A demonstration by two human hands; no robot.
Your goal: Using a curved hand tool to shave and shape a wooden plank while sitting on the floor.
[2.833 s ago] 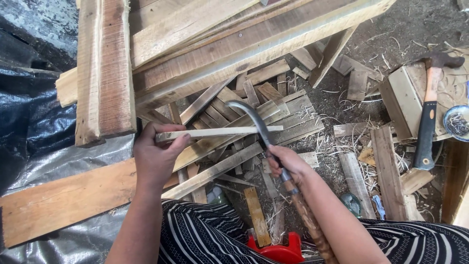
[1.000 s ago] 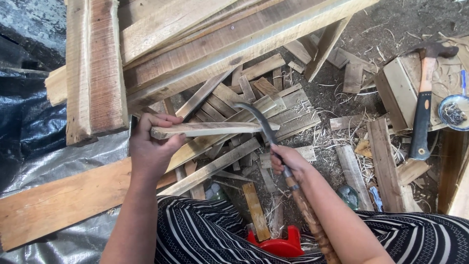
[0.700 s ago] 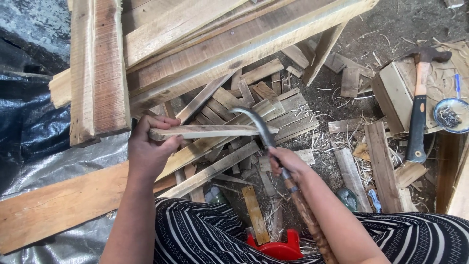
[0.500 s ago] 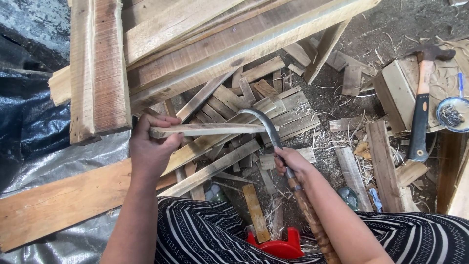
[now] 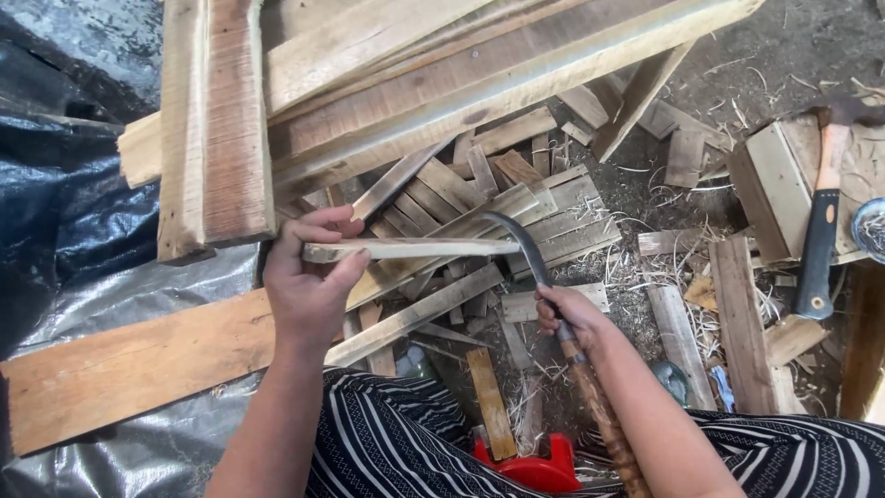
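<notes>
Gripping a pale wood strip [image 5: 410, 249], the left hand [image 5: 309, 290] steadies it while the right hand [image 5: 572, 318] clasps a curved sickle [image 5: 525, 249].

The sickle [image 5: 525, 254] handle's lower end is hidden behind the right forearm. The right hand [image 5: 572, 318] covers part of its grip. The metal bowl [image 5: 871, 231] is cut off at the right edge, and the red object [image 5: 535, 466] runs out the bottom.
</notes>
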